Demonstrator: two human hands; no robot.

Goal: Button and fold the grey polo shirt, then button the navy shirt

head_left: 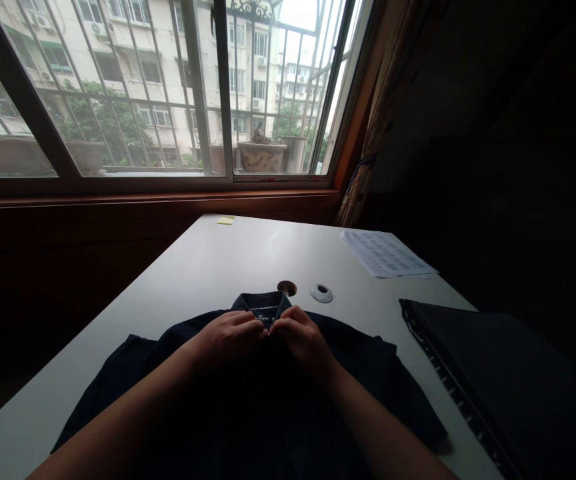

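A dark short-sleeved collared shirt [368,363] lies spread on the white table, its collar pointing away from me and its sleeves out to both sides. Just below the collar, my left hand [233,333] pinches the front of the shirt with bent fingers. My right hand [301,337] is closed on the shirt too, its fingertips almost meeting those of the left. Between the collar flaps a neck label shows. Whatever small part lies under the fingertips is hidden, and the shirt's lower front is too dark to make out.
On the white table [163,287] a round cable hole [287,288] and its loose cover [322,293] sit beyond the collar. Printed sheets [388,255] lie at the far right, a yellow sticky note [226,220] at the far edge. A dark folded item [503,367] is at right.
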